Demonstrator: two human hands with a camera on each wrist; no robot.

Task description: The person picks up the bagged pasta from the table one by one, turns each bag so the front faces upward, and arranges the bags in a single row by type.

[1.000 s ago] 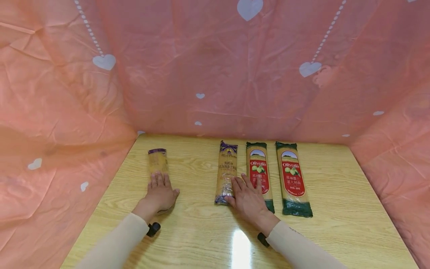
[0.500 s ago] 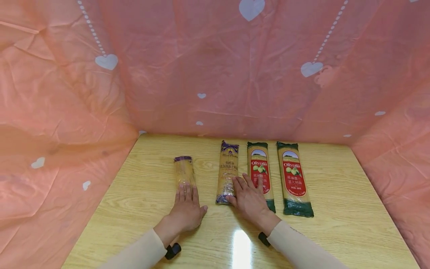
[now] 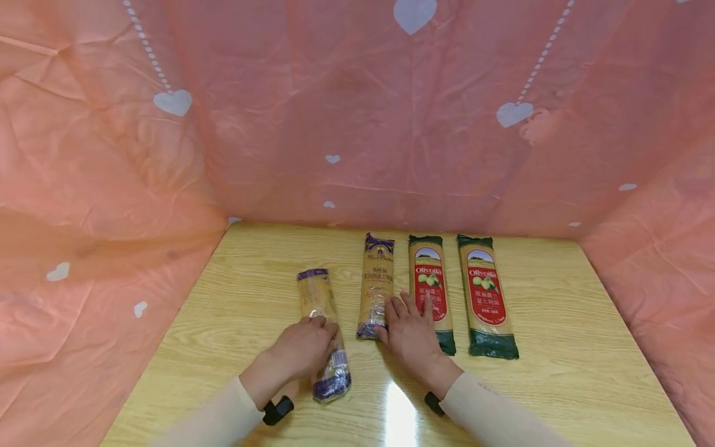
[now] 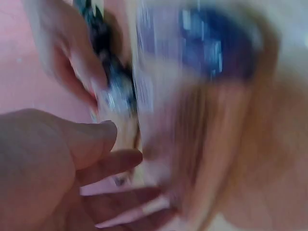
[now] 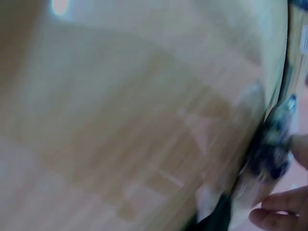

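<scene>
In the head view my left hand (image 3: 304,347) lies over the middle of a purple-ended pack of spaghetti (image 3: 315,292), its fingers bent over the pack. Both ends of this pack show, the near one tilted to the right. The left wrist view shows the same spaghetti pack (image 4: 197,110) blurred, beside spread, curved fingers (image 4: 120,163). My right hand (image 3: 413,341) rests with extended fingers across a second purple-ended spaghetti pack (image 3: 377,279) and a green-ended Olivoila spaghetti pack (image 3: 430,273). Its thumb is at the purple pack's near end.
Another Olivoila spaghetti pack (image 3: 486,298) lies to the right, roughly in line with its neighbours. All the packs are on a wood-grain table (image 3: 570,347). A pink sheet with white hearts (image 3: 357,124) walls in the back and sides.
The left hand has slid its spaghetti pack rightward, closer to the row. Since half a second ago the pack has turned, its near end has come into view, and the fingers have bent. The right hand stays put.
</scene>
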